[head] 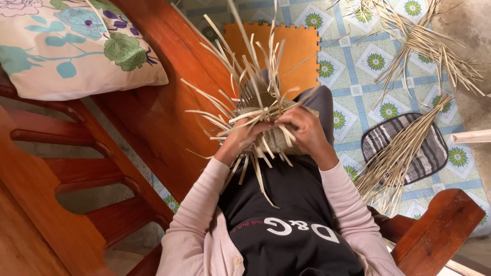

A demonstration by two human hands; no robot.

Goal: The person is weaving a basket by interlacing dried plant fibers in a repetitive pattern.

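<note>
Both hands, left hand and right hand, grip the half-woven pale straw basket; its base looks done, many loose strips unwoven.

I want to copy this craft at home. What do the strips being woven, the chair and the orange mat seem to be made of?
Woven piece: pale, flat, matte strips, probably dried palm leaf or straw.
Chair: reddish wood with a glossy varnish; grain and shine show.
Orange mat: likely foam, given its matte surface and puzzle-tooth edge.
</note>
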